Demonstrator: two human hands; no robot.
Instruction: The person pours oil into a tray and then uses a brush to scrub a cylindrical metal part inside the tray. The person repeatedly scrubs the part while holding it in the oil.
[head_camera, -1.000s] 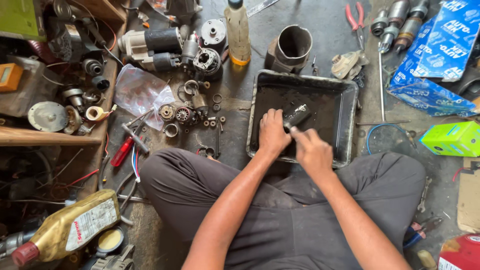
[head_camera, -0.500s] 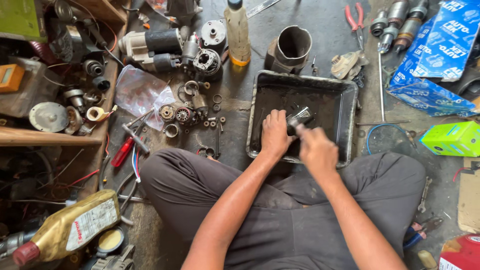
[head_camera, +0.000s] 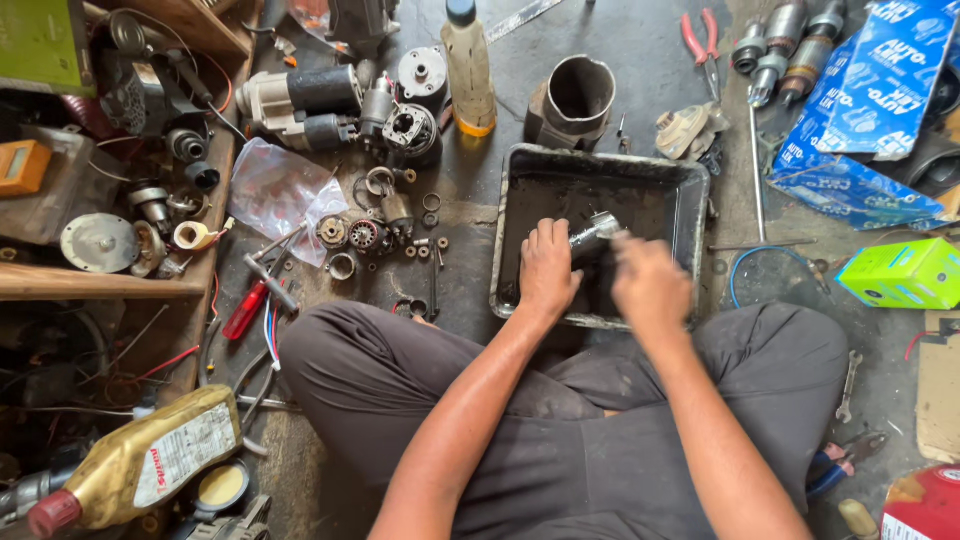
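Observation:
Both my hands are over a dark, greasy metal tray (head_camera: 690, 200) on the floor between my knees. My left hand (head_camera: 547, 268) grips a small shiny metal cylinder part (head_camera: 592, 232) held just above the tray's bottom. My right hand (head_camera: 650, 285) is blurred from motion; its fingers are closed against the part's right end, and whether something is in them I cannot tell. My crossed legs in dark trousers fill the lower middle of the view.
Starter motor parts (head_camera: 340, 105), rings and washers lie left of the tray, with a red-handled screwdriver (head_camera: 245, 310) and a clear plastic bag (head_camera: 280, 190). Behind the tray stand a bottle (head_camera: 470, 70) and a metal sleeve (head_camera: 575, 100). Red pliers (head_camera: 705, 45), blue boxes (head_camera: 870, 110), a green box (head_camera: 905, 272) lie right.
My right hand has shifted slightly right and down along the metal part and is now blurred. The left hand keeps its grip on the part over the tray.

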